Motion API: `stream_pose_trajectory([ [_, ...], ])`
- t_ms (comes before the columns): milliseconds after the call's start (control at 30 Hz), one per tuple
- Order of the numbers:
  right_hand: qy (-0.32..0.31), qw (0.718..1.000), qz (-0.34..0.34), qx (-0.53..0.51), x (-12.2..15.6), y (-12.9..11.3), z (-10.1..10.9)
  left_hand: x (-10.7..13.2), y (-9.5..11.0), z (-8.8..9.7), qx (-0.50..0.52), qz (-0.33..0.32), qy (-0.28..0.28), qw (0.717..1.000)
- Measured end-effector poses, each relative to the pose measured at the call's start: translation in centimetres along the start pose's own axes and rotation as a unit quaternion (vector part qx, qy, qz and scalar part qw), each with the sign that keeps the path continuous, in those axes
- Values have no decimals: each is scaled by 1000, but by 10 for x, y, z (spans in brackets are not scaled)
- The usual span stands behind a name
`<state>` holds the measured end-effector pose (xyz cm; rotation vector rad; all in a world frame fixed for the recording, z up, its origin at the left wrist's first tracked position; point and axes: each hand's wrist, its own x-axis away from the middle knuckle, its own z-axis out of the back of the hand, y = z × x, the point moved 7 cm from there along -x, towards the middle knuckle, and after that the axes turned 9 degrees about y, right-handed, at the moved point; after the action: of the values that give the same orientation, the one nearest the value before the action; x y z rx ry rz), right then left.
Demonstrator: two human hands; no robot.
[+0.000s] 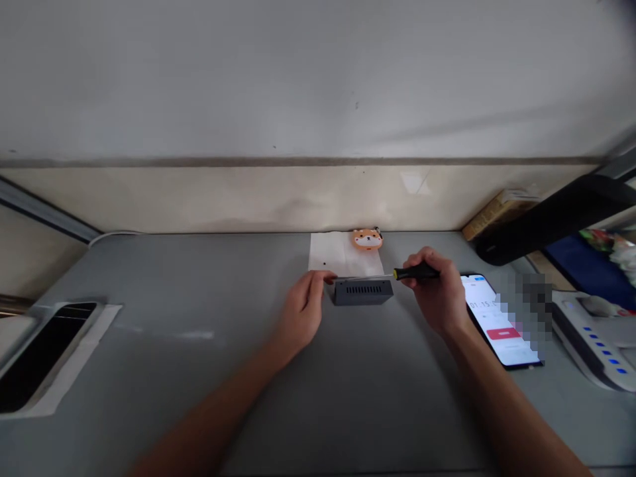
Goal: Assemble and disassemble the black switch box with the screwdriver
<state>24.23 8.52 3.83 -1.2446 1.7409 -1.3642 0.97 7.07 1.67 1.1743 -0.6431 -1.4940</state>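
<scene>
One screwdriver (421, 271) sits gripped in my right hand (438, 291), its shaft running leftward along the back of the slotted dark-grey case (364, 293) between my hands. My left hand (304, 306) has fingers drawn together at the case's left end; what they pinch, I cannot tell. Work seems partway: a dark speck (324, 264), perhaps a loose screw, lies on paper (326, 248) behind the case; what remains is unclear.

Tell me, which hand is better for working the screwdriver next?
Probably the right hand: it holds the screwdriver by its black handle. The left hand is at the left end of the dark box, not on the handle.
</scene>
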Motion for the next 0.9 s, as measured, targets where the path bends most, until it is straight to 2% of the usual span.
stream_pose_trajectory([
  [133, -16, 999, 8, 36, 1, 1, -3, 0, 3, 12, 13, -38, 48, 998],
  [333, -41, 997, 16, 63, 0, 5, -6, 8, 30, 25, -24, -204, 92, 974],
  [400, -43, 997, 17, 59, 0, 6, -6, 11, 35, 25, -50, -233, 94, 967],
  [600, -38, 998, 11, 48, 0, 8, -5, 16, 39, 20, -85, -279, 85, 953],
  [767, -48, 998, 21, 48, 2, 4, -6, 15, 35, 14, -122, -269, 54, 954],
  [900, -62, 997, 15, 42, 4, 2, -7, 15, 36, 12, -127, -281, 52, 950],
])
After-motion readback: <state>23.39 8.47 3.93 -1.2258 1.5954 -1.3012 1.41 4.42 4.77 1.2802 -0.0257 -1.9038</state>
